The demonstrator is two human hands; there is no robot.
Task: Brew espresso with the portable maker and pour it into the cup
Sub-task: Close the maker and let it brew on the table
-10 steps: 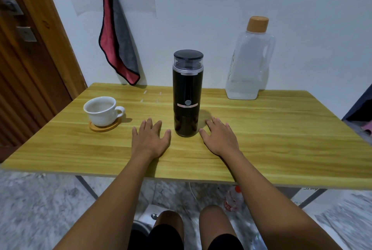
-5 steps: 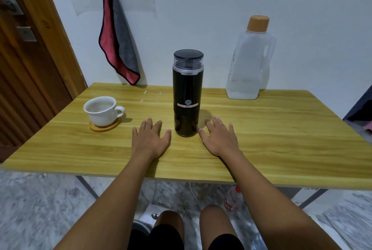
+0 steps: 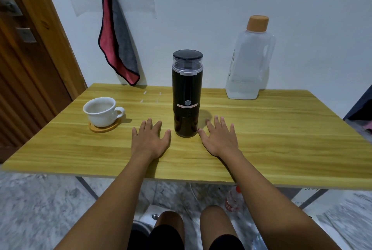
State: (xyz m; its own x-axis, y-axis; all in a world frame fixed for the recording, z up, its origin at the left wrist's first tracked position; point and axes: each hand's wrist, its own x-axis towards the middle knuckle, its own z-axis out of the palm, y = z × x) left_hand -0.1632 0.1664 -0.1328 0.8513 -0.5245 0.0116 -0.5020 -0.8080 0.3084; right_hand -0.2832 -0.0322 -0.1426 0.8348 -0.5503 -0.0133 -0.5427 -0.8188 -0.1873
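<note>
While both hands lie flat, the espresso maker (image 3: 187, 97) stands upright.
Left hand (image 3: 149, 141) and right hand (image 3: 219, 139) rest splayed, gripping nothing, on the desk (image 3: 281, 139); lid up.

1. You've got a wooden table (image 3: 281, 149) pushed up against a white wall (image 3: 221, 8).
2. A clear plastic jug (image 3: 249, 62) with an orange cap stands upright at the table's back edge, a little water in the bottom.
3. A red and grey cloth (image 3: 118, 48) hangs on the wall.
4. A wooden door (image 3: 24, 68) is on your left.
5. There's a small bottle (image 3: 232, 199) on the marble floor (image 3: 40, 209) under the table.
</note>
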